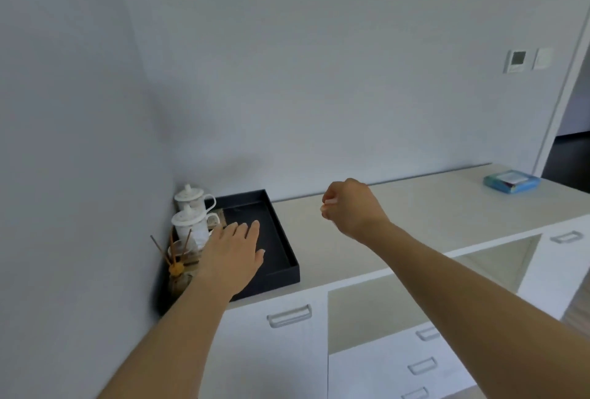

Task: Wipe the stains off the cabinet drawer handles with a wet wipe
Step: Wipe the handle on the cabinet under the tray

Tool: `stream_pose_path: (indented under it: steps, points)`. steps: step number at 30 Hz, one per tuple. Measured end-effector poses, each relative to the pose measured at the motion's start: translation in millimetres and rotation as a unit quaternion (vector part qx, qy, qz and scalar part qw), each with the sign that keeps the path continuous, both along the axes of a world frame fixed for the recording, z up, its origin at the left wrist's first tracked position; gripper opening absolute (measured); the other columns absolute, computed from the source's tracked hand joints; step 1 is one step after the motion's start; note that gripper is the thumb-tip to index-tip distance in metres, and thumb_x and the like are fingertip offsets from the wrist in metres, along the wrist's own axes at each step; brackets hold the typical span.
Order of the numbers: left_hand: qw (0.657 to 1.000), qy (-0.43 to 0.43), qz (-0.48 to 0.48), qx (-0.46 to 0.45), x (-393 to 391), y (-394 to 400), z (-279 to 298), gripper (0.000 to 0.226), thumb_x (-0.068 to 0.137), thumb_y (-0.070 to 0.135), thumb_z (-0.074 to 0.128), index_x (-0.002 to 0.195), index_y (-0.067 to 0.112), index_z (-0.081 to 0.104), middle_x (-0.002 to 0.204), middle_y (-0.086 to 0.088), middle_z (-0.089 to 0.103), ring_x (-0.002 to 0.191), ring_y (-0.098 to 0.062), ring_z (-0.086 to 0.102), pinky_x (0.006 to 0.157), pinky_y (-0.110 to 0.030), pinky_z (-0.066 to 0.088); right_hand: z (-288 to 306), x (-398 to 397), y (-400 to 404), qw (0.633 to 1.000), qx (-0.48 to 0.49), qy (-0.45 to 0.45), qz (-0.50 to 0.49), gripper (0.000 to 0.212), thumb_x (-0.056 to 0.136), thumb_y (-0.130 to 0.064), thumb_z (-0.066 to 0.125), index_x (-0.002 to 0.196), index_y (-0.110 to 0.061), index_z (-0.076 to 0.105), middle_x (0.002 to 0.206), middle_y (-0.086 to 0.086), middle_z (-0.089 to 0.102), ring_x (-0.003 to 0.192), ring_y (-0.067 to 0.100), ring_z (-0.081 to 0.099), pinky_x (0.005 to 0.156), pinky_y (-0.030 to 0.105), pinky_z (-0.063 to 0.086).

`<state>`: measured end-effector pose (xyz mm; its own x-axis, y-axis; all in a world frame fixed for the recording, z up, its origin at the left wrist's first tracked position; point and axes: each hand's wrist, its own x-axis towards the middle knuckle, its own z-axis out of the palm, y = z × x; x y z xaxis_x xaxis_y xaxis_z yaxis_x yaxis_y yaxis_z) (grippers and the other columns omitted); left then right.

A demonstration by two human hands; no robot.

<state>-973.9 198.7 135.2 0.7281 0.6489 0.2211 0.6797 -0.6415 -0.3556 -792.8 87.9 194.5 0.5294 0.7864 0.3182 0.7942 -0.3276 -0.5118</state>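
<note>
left hand (pixel 234 250) flat, released | right hand (pixel 349 207) clenched, empty | metal loop handle (pixel 289 315)

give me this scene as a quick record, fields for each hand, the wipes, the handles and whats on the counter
left hand: open, fingers straight, over the black tray
right hand: curled, nothing visible in it
wipes pack: blue, far right on the counter, untouched
drawer handles: several on white fronts below, none being touched
tray corner: two lidded cups, reed diffuser
</note>
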Motion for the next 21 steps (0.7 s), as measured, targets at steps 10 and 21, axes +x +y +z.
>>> stream_pose_path:
  steps: [10, 21]
  points:
    - [0.995, -0.033, 0.089, 0.013, 23, -3, 31, 0.058, 0.102, 0.039, 0.029, 0.151, 0.014, 0.012, 0.151, -0.005, 0.033, 0.139, -0.022, 0.028, 0.116, -0.040, 0.017, 19, 37, 33, 0.991, 0.026, -0.011, 0.129, 0.012, 0.087, -0.009, 0.057, 0.097, -0.011, 0.065, 0.108, 0.008, 0.057, 0.091, 0.022, 0.060, 0.071, 0.026, 0.046]
    - [0.951, -0.014, 0.305, 0.048, 19, -83, 55, 0.057, 0.104, 0.040, 0.022, 0.151, 0.012, 0.009, 0.153, -0.006, 0.028, 0.142, -0.024, 0.021, 0.117, -0.040, 0.013, 24, 33, 61, 0.922, 0.028, -0.068, 0.381, 0.014, 0.085, -0.009, 0.062, 0.097, -0.012, 0.067, 0.094, 0.002, 0.045, 0.087, 0.021, 0.052, 0.073, 0.027, 0.041]
